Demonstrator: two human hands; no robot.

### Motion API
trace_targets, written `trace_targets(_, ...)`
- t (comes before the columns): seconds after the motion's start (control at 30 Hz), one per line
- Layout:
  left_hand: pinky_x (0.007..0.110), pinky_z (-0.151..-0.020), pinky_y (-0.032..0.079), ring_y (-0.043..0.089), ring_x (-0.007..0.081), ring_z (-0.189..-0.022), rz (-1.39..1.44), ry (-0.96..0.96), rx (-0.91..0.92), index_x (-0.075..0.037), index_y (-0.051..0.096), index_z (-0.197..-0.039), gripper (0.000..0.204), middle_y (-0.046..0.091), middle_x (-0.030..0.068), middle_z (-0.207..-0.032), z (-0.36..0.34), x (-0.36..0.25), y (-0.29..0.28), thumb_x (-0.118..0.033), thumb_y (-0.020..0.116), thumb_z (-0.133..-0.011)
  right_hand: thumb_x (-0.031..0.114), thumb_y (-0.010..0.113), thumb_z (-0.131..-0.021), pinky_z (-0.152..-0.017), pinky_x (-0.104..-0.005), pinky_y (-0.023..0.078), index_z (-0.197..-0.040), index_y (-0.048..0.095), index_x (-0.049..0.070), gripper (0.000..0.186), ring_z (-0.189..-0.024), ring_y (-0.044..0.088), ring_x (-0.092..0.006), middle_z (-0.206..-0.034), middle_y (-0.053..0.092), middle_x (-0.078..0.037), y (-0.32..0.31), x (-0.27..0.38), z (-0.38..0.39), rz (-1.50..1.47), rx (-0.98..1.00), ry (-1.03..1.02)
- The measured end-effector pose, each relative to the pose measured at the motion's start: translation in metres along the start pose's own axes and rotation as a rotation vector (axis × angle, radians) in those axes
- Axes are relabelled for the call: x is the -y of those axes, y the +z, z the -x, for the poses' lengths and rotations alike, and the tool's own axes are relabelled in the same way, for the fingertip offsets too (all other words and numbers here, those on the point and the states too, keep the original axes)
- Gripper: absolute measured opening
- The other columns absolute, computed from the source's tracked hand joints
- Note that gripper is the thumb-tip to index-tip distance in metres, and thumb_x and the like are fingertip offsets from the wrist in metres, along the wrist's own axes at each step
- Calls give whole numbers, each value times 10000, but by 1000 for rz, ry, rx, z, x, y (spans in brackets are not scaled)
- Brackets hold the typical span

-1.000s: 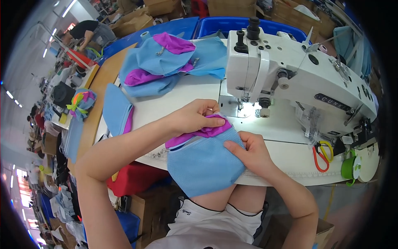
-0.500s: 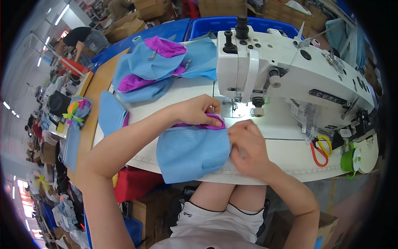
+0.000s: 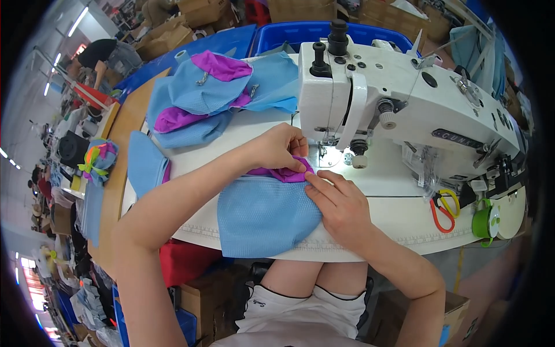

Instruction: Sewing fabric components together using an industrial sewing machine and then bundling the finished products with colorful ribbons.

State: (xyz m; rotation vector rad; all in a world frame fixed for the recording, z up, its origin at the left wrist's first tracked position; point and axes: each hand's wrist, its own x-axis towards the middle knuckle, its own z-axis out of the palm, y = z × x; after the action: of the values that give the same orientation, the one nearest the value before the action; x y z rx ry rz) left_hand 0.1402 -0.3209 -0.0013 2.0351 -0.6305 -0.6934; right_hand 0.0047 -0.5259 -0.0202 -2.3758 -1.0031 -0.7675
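Note:
A light blue fabric piece (image 3: 266, 217) with a purple strip (image 3: 286, 174) along its far edge lies on the sewing table, its near part reaching the front edge. My left hand (image 3: 281, 148) pinches the purple strip near its right end. Fingertips of my right hand (image 3: 341, 208) press on the same corner of the fabric, close beside the left fingertips. Just beyond both hands is the needle area of a white sewing machine (image 3: 399, 92), its lamp lighting the plate (image 3: 329, 156). Whatever lies under the fingertips is hidden.
Blue and purple sewn pieces (image 3: 196, 95) are heaped at the back left, with a folded blue piece (image 3: 144, 162) nearer. Red-and-yellow scissors (image 3: 444, 209) and a green-and-white spool-like item (image 3: 485, 222) lie at right. Behind the machine stands a blue bin (image 3: 283, 36). Another person (image 3: 104, 55) bends at far left.
My right hand has moved from the fabric's right edge up and left onto the purple corner, meeting the left fingertips. The left hand keeps its pinch. The view has shifted slightly.

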Motion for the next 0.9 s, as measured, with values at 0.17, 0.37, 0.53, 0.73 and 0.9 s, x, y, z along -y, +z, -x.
trace_targets(0.17,301,-648,505,626,148,-723,79,45,-15,1,680,-884,313,666,58,-795,-3,-5,-6,-88,876,-657,74,647,-723,-831,-364,501,-1041,684,-8,330,-1088,623,-258,-1213,671,-118,2,2,1,58,92,54)
trace_targets(0.37,417,-765,501,649,320,-814,-484,157,-281,-49,710,-900,178,665,113,-783,37,-49,20,-112,753,-740,88,650,-725,-848,-373,516,-1058,686,-11,349,-1095,622,-256,-1210,675,-126,5,-2,6,69,114,79)
trace_targets(0.53,421,-964,405,572,283,-1098,-693,363,-449,-32,682,-1121,288,623,96,-1150,71,-27,67,-74,684,-836,96,657,-726,-855,-375,519,-1057,691,-12,350,-1083,626,-260,-1193,678,-129,6,4,6,59,77,84)
trace_targets(0.73,413,-964,406,569,281,-1103,-734,416,-462,-32,661,-1152,328,617,94,-1164,64,-17,65,-62,682,-826,100,659,-739,-876,-386,490,-1062,694,-13,344,-1021,619,-245,-1186,678,-126,4,3,6,132,53,69)
trace_targets(0.9,404,-962,403,564,278,-1104,-747,374,-442,-38,658,-1155,333,610,90,-1163,49,-20,58,-43,675,-823,87,651,-754,-881,-397,463,-1070,696,-7,333,-987,605,-240,-1188,679,-114,3,0,2,169,50,133)
